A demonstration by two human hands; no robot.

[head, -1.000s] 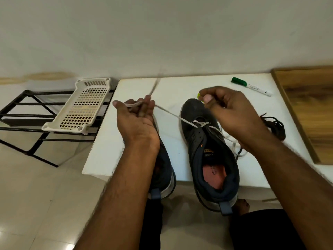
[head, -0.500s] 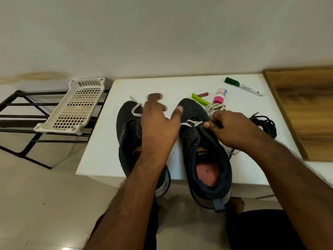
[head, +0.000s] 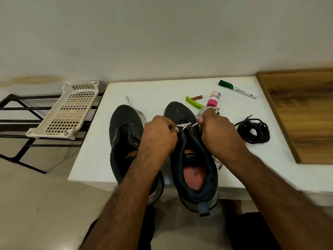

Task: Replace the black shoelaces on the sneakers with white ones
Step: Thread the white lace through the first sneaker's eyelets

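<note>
Over right sneaker (head: pixel 191 159) throat: white lace (head: pixel 183 125) strung left-right between left hand (head: pixel 158 136) and right hand (head: pixel 219 136), both pinching lace ends.

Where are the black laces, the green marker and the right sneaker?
black laces (head: pixel 253 131), head view, middle of the coil.
green marker (head: pixel 237 89), head view, white barrel.
right sneaker (head: pixel 177 110), head view, toe.
</note>
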